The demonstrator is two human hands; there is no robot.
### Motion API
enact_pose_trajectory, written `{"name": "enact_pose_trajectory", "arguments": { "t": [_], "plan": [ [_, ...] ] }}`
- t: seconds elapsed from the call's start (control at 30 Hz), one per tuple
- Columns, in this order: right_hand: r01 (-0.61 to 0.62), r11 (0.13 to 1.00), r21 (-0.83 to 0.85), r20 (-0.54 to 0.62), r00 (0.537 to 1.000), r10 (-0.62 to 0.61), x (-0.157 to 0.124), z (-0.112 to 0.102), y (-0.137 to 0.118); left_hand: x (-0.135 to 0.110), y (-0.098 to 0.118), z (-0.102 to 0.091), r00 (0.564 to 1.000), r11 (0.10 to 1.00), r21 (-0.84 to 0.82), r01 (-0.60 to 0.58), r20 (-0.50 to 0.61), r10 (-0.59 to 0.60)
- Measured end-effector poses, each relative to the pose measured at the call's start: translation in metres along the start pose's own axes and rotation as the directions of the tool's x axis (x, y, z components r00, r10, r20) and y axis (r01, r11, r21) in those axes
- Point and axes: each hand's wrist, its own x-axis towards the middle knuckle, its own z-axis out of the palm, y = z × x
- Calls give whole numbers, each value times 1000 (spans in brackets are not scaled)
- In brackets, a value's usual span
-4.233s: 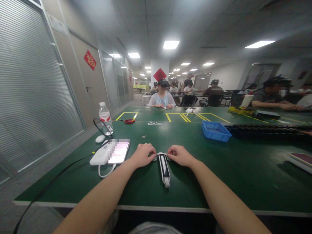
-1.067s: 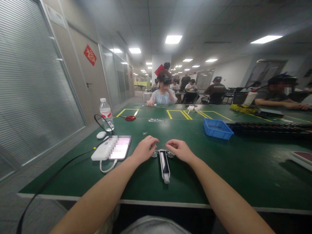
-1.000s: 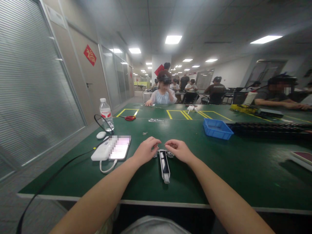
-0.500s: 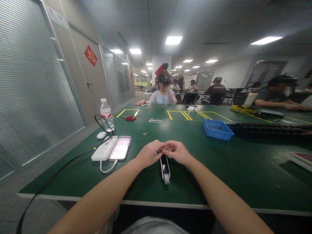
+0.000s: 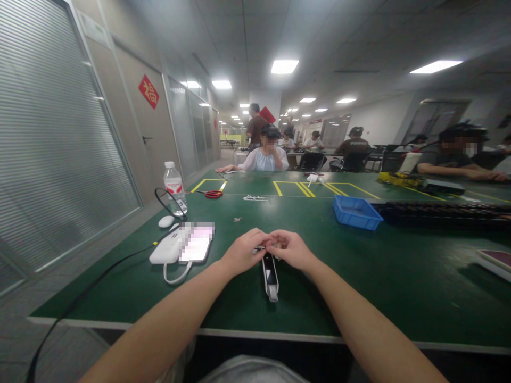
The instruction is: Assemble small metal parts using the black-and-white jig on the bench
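Down from my head, my left hand [image 5: 244, 252] pinches a metal bit [image 5: 258, 249] by the far end of the bar [image 5: 271, 276]; my right hand [image 5: 291, 249] curls in, grip unclear. Bar's on the surface [image 5: 359, 276], probably light, stiff, slick: take its long edges.

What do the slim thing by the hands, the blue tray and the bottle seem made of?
Slim thing: perhaps plastic; white rim, glossy dark face with a bright glare. Blue tray: likely moulded plastic, slightly shiny; one even colour, panelled walls. Bottle: probably clear, glossy plastic; see-through body, white cap.
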Motion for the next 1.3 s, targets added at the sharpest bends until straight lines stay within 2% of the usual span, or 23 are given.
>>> {"name": "enact_pose_trajectory", "arguments": {
  "t": [0.63,1.0,1.13,1.3],
  "plan": [
    [-15,997,69,-3,1000,15,1,1,4,0,1,1,1000,1000,4,-25,-11,25],
    [34,999,39,11,999,-34,2,-1,2,0,-1,1,1000,999,55,-2,16,1],
    [-4,1000,-8,-22,1000,4,3,-8,4,0,-1,-1,999,988,146,49,12,-51],
    [-111,980,-165,-22,994,109,4,-25,10,-2,-7,-4,981,957,223,183,16,-191]
  ]
}}
